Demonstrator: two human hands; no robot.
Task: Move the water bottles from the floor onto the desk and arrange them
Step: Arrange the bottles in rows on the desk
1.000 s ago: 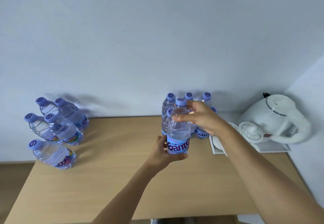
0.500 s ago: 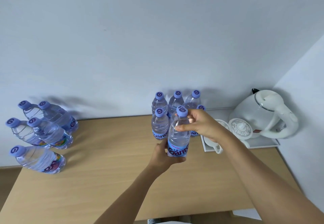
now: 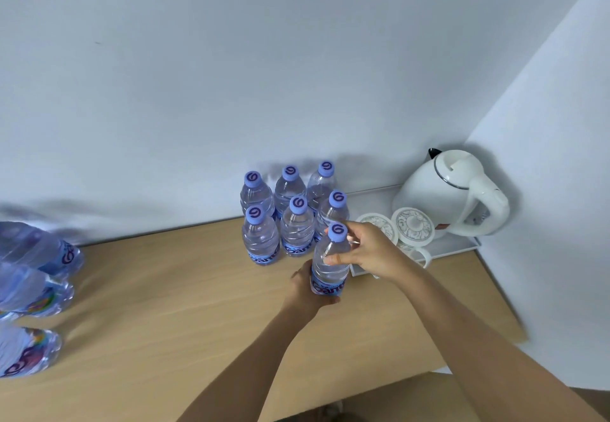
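I hold one clear water bottle (image 3: 330, 266) with a purple cap upright over the wooden desk (image 3: 185, 306). My left hand (image 3: 305, 293) grips its lower body at the blue label. My right hand (image 3: 366, 251) pinches its neck just under the cap. Right behind it, several upright bottles (image 3: 290, 217) of the same kind stand in two rows against the wall. A second group of bottles (image 3: 29, 276) stands at the desk's far left, partly cut off by the frame edge.
A white electric kettle (image 3: 452, 193) sits on a white tray (image 3: 462, 248) in the right back corner, with two lidded white cups (image 3: 412, 225) in front of it. Walls close the back and right sides. The desk's front right corner lies beside my right forearm.
The held bottle has shifted right and nearer, to the front right of the upright group. The view has swung right, so the left bottles slid toward the frame edge.
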